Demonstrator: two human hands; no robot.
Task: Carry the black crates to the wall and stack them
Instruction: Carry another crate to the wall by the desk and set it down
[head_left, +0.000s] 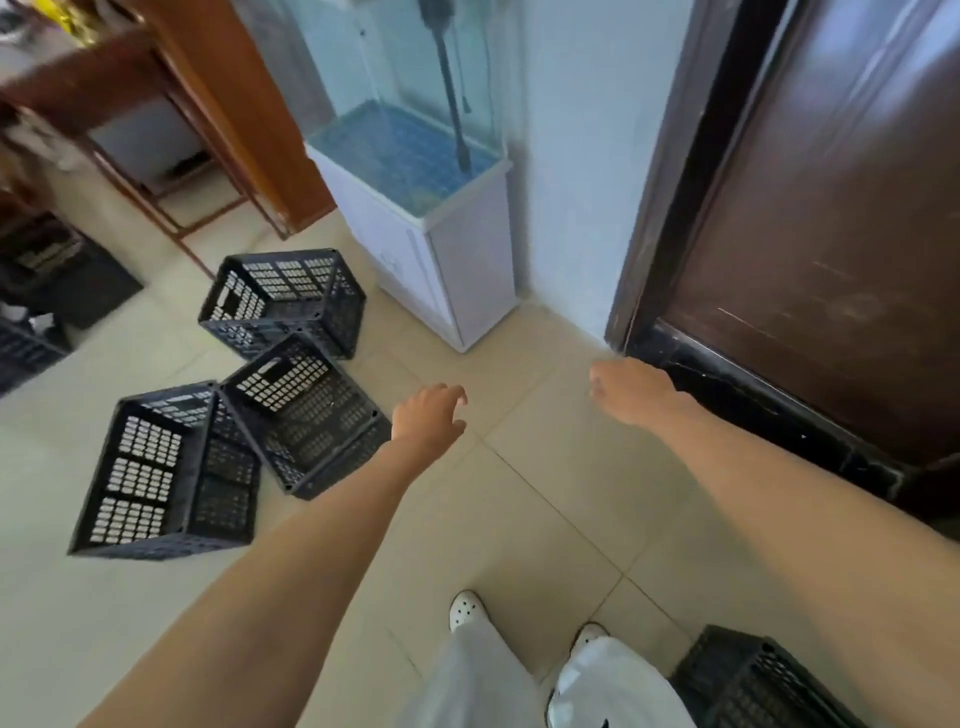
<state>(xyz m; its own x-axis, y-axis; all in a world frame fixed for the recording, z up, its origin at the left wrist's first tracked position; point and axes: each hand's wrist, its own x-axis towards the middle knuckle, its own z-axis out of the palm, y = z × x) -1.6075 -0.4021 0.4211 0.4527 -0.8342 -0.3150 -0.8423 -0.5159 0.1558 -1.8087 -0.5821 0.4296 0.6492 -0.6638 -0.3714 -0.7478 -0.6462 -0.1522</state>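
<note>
Now both hands are reaching out over the floor (545, 467) in the middle of the frame. The left hand (428, 415) is holding nothing, its fingers (457, 396) hanging loose and a little bent. The right hand (631, 389) is holding nothing too, its fingers loosely curled. Three black crates are lying bunched together at the left: the far crate (283, 296), the middle crate (306, 410) and the near crate (166, 467). A fourth crate (753, 680) is sitting at the lower right, near the dark door (831, 208).
</note>
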